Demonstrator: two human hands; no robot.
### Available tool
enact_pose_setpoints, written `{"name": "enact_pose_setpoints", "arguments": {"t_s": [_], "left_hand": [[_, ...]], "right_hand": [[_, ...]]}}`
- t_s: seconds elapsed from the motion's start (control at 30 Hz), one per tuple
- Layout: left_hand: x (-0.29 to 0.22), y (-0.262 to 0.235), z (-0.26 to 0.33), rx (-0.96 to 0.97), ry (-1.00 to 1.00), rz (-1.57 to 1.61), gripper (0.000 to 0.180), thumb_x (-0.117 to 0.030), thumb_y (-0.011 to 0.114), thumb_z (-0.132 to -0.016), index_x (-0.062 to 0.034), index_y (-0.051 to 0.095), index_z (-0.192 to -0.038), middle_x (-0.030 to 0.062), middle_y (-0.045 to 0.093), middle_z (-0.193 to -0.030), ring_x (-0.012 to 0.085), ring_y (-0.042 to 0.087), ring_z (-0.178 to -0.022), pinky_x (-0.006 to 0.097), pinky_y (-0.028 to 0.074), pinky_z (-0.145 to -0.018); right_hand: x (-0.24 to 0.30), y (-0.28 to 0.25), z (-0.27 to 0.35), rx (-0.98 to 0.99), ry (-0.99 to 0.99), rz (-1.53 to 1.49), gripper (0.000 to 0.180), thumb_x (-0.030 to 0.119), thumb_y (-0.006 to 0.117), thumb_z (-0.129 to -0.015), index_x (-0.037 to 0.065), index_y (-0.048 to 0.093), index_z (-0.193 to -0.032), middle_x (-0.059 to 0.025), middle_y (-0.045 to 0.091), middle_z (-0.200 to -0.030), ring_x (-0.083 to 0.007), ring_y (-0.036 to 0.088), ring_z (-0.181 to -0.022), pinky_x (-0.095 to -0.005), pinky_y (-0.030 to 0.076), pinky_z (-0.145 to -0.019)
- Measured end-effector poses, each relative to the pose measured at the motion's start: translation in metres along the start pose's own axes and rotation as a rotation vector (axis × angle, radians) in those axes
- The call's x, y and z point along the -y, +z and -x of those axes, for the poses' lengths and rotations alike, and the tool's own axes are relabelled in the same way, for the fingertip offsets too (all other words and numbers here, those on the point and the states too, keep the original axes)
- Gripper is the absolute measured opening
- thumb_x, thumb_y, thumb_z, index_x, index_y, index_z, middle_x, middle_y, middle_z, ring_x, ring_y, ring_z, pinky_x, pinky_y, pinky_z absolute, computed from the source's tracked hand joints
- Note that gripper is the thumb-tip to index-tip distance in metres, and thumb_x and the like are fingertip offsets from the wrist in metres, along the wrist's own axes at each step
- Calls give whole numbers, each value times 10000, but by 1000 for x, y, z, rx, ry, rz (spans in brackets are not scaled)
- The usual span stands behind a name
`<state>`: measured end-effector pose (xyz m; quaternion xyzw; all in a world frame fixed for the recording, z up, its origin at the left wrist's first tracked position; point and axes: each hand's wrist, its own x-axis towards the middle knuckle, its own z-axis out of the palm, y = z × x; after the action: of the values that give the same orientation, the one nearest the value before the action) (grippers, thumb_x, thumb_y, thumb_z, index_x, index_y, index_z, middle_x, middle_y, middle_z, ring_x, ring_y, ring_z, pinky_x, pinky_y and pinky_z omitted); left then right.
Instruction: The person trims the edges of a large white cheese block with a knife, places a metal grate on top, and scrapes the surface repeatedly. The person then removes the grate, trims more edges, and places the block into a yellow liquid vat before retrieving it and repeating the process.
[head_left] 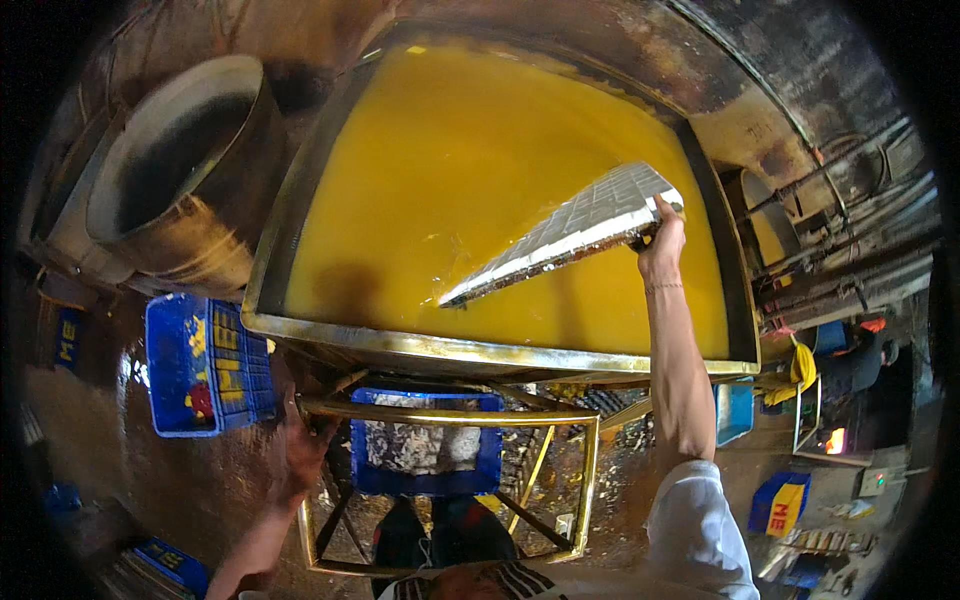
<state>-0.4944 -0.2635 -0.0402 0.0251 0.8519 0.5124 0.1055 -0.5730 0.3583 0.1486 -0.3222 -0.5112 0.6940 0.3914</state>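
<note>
My right hand (662, 243) grips the right end of a silver, tapering panel (575, 222) with a grid of small blocks on its upper face. The panel slants down to the left over a large metal vat (500, 352); its lower tip meets the yellow liquid (430, 190) that fills the vat. The panel's underside is mostly hidden. Down at the left, my left hand (303, 447) is in shadow beside the upper left corner of a yellowish metal frame (450, 412). Its fingers look spread, with nothing seen in them; whether it touches the frame I cannot tell.
A blue crate (262, 375) stands left of the vat, below a large metal drum (225, 210). Inside the frame's outline, a blue tub (487, 490) holds whitish material near my feet. Pipes (840, 185) and yellow cloth (803, 362) are at the right.
</note>
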Motion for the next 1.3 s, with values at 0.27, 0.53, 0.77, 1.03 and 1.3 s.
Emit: {"name": "enact_pose_setpoints", "arguments": {"t_s": [0.27, 0.53, 0.77, 1.03, 1.3], "left_hand": [[23, 4, 17, -100, -62, 105, 774, -162, 776, -816, -43, 325, -1433, 214, 691, -1080, 418, 687, -897, 458, 574, -695], [-43, -19, 14, -37, 52, -535, 757, -272, 799, -773, -26, 408, -1372, 264, 689, -964, 443, 681, -838, 513, 563, -676], [-56, -22, 12, -24, 33, -689, 811, -322, 792, -759, 4, 402, -1391, 260, 694, -898, 435, 683, -779, 531, 554, -677], [-47, -25, 19, -63, 137, -604, 778, -288, 744, -781, -11, 387, -1414, 213, 625, -1201, 426, 636, -996, 503, 548, -786], [-88, -14, 18, -358, 494, -688, 729, -242, 713, -791, 3, 390, -1397, 236, 452, -1374, 444, 465, -1231, 535, 371, -1033]], "right_hand": [[-98, 158, 33, 69, -301, 465, 527, 168, 758, -748, -56, 619, -1204, -109, 692, -1013, -211, 617, -904, -345, 477, -831], [-223, 221, 79, 265, -492, 1128, 895, 276, 717, -728, 37, 337, -1503, -211, 425, -1474, -410, 393, -1255, -486, 440, -1022], [-238, 247, 136, 493, -574, 1440, 964, 325, 736, -734, 130, 249, -1543, -62, 290, -1583, -374, 354, -1306, -676, 442, -935], [-146, 225, 188, 771, -691, 1296, 843, 99, 655, -693, 113, 380, -1490, -82, 510, -1440, -377, 438, -1253, -599, 488, -960], [-6, 154, 173, 902, -759, 1046, 780, 48, 635, -641, 156, 533, -1407, -184, 621, -1275, -357, 581, -1117, -408, 499, -1004]]}}
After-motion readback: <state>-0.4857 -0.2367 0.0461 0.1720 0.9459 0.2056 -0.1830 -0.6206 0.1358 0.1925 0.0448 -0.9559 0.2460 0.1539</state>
